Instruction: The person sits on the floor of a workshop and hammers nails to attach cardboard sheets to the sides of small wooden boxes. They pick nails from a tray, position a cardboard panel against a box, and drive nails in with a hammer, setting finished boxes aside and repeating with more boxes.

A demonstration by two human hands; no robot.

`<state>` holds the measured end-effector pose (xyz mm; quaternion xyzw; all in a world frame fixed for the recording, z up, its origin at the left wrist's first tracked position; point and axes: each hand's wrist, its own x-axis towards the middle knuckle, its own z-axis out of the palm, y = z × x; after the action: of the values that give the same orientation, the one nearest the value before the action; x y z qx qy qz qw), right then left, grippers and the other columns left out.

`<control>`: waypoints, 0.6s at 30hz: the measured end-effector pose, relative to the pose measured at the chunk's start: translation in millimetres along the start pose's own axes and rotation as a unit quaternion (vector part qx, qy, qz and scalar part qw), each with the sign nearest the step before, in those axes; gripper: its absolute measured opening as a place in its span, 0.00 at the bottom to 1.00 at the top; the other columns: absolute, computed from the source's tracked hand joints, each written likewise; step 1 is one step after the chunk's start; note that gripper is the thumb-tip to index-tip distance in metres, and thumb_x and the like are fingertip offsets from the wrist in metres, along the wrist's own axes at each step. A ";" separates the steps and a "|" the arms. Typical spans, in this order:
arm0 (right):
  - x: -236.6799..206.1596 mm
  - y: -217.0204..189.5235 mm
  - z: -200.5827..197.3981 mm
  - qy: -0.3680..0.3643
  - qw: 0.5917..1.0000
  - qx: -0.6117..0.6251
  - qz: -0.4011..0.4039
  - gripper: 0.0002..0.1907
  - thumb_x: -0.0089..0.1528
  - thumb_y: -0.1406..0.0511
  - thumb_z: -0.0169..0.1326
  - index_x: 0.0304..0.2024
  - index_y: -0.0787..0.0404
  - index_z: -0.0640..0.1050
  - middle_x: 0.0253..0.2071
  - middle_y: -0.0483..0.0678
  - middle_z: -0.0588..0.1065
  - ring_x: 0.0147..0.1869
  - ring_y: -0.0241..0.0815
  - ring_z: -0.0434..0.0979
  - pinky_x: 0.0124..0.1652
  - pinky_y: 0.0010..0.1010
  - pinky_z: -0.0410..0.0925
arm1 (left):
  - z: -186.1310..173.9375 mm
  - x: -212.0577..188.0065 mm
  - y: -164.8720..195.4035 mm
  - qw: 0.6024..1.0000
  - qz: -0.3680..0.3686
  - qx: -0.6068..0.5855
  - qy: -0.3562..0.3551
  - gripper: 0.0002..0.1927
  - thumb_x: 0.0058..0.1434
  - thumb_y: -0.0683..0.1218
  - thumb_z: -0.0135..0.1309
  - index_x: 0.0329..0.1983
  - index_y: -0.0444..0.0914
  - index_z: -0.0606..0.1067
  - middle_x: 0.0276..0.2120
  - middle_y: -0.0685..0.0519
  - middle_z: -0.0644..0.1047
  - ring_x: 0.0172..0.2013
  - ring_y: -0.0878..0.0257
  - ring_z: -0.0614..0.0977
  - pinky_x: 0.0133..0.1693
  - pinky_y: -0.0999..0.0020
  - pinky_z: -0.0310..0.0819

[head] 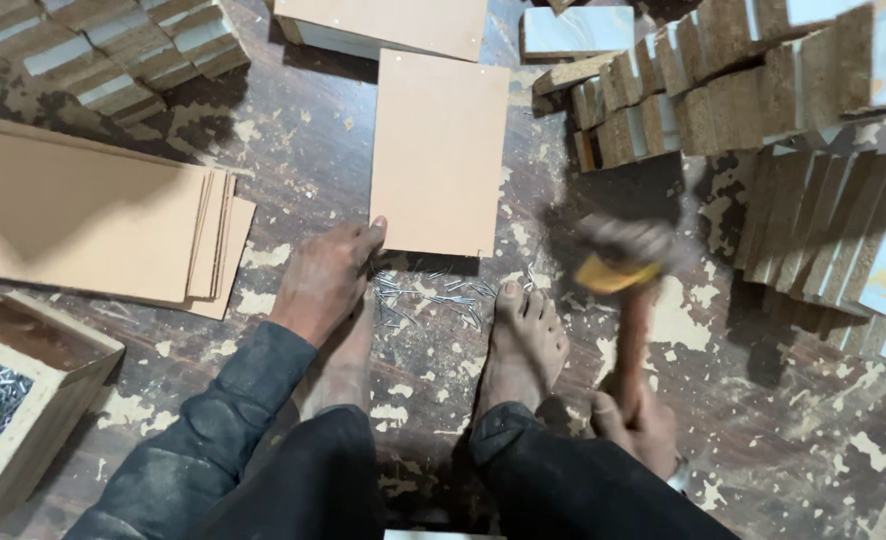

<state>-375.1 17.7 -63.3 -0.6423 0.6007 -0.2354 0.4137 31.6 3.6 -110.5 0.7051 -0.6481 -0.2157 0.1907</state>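
Worn, paint-flecked floor [293,150]. Directly on it: tan board [438,150] at centre, stacked sheets [83,215] left, loose nails [433,295] centre, nail box [23,390] lower left, cut wooden blocks [723,90] upper right.

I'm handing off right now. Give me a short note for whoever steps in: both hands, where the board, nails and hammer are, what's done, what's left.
Left hand: fingertips on the near left corner of the flat tan board lying on the floor; not gripping it.
Right hand: closed around the wooden handle of the hammer, whose head is raised and motion-blurred right of the board.
Loose nails lie scattered on the floor between the bare feet, just below the board's near edge. More nails sit in the wooden box at far left.
Done: board laid out; stack of boards to the left.
Left: no nail visibly set in the board.
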 end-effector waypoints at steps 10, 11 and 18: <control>8.0 -11.5 13.6 -0.030 0.965 -0.195 -0.174 0.20 0.66 0.57 0.47 0.53 0.61 0.78 0.24 0.55 0.73 0.27 0.55 0.76 0.31 0.46 0.67 | -4.1 -2.0 5.1 1.000 -0.001 0.014 0.000 0.20 0.58 0.34 0.58 0.55 0.39 0.78 0.37 0.44 0.79 0.35 0.47 0.83 0.39 0.53 0.79; 10.2 -14.4 15.8 -0.009 0.959 -0.191 -0.210 0.22 0.67 0.57 0.46 0.56 0.62 0.78 0.25 0.56 0.73 0.28 0.56 0.75 0.32 0.46 0.67 | -4.4 -1.8 5.0 1.000 0.007 0.015 0.006 0.23 0.55 0.33 0.58 0.55 0.39 0.78 0.38 0.44 0.79 0.35 0.46 0.83 0.39 0.53 0.79; 15.0 -1.4 7.0 -0.017 0.967 -0.253 -0.002 0.15 0.66 0.56 0.49 0.42 0.61 0.78 0.20 0.59 0.73 0.24 0.61 0.76 0.29 0.51 0.66 | -6.0 2.2 7.1 1.000 0.004 0.029 0.000 0.25 0.53 0.34 0.59 0.56 0.38 0.77 0.40 0.45 0.79 0.34 0.47 0.83 0.37 0.53 0.80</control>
<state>-366.2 4.9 -68.8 -0.7314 0.6319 -0.0657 0.2478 29.2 0.7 -101.7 0.7075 -0.6570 -0.1963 0.1711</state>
